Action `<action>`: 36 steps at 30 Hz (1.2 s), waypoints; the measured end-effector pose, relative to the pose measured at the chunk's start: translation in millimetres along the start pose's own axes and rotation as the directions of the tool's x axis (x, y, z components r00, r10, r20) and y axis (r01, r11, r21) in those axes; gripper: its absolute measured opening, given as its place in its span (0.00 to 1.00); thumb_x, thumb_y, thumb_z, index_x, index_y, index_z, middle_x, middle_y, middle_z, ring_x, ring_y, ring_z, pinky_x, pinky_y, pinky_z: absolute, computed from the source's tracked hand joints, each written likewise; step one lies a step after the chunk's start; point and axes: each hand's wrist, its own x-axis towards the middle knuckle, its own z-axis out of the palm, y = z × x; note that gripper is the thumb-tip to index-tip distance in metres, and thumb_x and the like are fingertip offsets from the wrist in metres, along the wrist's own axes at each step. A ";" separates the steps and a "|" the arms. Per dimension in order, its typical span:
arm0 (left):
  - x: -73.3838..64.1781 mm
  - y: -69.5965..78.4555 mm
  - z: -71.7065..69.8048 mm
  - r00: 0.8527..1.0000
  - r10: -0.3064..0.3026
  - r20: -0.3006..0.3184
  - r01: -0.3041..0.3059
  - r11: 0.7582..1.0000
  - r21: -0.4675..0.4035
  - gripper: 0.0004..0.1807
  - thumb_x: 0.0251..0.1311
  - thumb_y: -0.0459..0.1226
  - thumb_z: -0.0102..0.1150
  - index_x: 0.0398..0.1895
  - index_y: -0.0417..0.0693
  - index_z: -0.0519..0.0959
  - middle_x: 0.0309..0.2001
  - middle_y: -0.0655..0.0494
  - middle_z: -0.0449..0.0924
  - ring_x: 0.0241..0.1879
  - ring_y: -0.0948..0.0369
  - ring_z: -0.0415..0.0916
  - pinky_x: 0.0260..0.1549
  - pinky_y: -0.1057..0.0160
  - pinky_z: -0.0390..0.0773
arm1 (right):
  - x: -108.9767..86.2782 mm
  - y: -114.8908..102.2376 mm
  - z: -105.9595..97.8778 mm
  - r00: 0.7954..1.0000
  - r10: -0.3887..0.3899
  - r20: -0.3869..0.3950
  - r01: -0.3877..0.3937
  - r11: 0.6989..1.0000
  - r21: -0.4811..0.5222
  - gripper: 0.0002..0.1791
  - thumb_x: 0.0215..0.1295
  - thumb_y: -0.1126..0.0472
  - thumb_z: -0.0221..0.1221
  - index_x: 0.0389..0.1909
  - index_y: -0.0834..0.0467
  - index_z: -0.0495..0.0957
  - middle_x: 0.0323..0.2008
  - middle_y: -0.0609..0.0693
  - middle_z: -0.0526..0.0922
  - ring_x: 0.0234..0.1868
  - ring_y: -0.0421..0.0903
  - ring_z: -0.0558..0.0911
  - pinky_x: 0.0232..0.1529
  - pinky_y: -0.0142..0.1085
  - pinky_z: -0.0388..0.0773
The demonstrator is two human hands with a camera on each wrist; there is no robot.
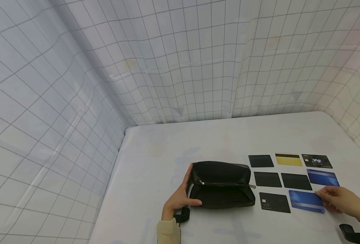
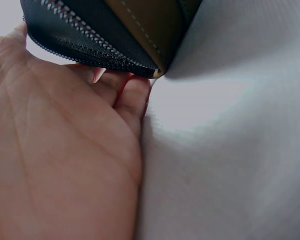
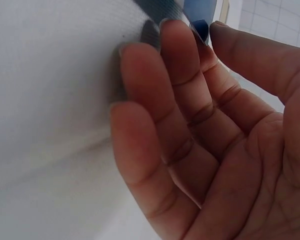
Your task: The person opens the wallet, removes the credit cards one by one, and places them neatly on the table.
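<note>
A black zip wallet lies unzipped on the table, its inside facing up. At its left end my left hand grips it, thumb along the near edge and a finger at the far corner. The left wrist view shows the wallet's zip teeth beside the hand's fingers. Over at the right, my right hand pinches the right end of a blue card. In the right wrist view, thumb and fingertips meet on that card's edge, and the other fingers are bent near the tabletop.
Several more cards lie in rows right of the wallet: black cards, a yellow one, a black VIP card, a dark VIP card and another blue card. A white table is enclosed by gridded white curtains.
</note>
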 end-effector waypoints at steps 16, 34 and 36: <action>-1.0 0.6 0.6 1.000 -0.021 -0.005 0.021 1.000 -0.002 0.65 0.42 0.52 0.72 0.72 0.68 0.29 0.73 0.68 0.25 0.72 0.61 0.26 0.62 0.36 0.42 | -1.4 -2.0 1.6 1.000 -0.009 -0.021 0.008 0.999 -0.038 0.34 0.65 0.37 0.47 0.33 0.68 0.76 0.21 0.47 0.71 0.24 0.43 0.70 0.25 0.37 0.69; 0.2 2.0 0.4 1.000 -0.019 -0.009 0.019 1.000 0.000 0.66 0.41 0.50 0.73 0.72 0.68 0.29 0.73 0.68 0.26 0.72 0.63 0.27 0.63 0.38 0.42 | -4.8 -6.5 2.5 0.998 0.022 -0.053 -0.027 0.994 -0.110 0.28 0.67 0.42 0.48 0.30 0.66 0.75 0.19 0.48 0.70 0.23 0.44 0.70 0.25 0.37 0.66; 0.2 1.3 0.7 1.000 -0.018 -0.009 0.018 1.000 -0.008 0.66 0.41 0.50 0.73 0.72 0.68 0.29 0.73 0.68 0.26 0.72 0.63 0.27 0.63 0.38 0.41 | -6.0 -8.1 2.3 0.998 0.035 -0.058 -0.041 0.993 -0.110 0.28 0.67 0.43 0.49 0.31 0.68 0.74 0.19 0.48 0.71 0.23 0.44 0.70 0.25 0.37 0.67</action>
